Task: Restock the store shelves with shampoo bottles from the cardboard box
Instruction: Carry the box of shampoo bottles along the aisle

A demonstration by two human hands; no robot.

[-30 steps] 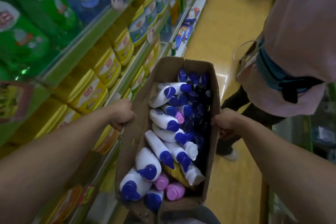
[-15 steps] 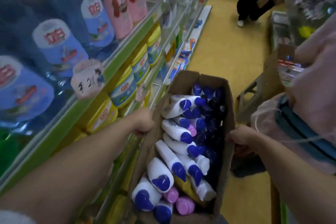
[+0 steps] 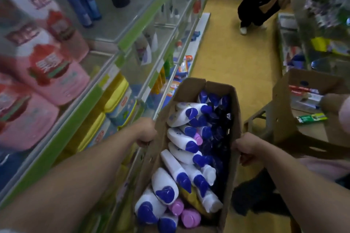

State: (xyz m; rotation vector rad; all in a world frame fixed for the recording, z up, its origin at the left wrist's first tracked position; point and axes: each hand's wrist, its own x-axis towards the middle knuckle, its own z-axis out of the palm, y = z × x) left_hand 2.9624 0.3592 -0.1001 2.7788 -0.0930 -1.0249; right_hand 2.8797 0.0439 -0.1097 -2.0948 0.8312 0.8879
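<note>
The left hand and right hand each grip a long side of the box, fingers clenched on its walls, in the aisle beside the shelves. Blue-capped white bottles lie piled inside it, pink caps at the near end.

Two bare forearms, bare left hand and right hand, sliver of pale sleeve lower left

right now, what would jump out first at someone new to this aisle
A cardboard box in the centre, crammed with white shampoo bottles with blue caps, is gripped at its sides by the left hand and the right hand. On the left, big pink bottles fill the green-edged shelves.
</note>
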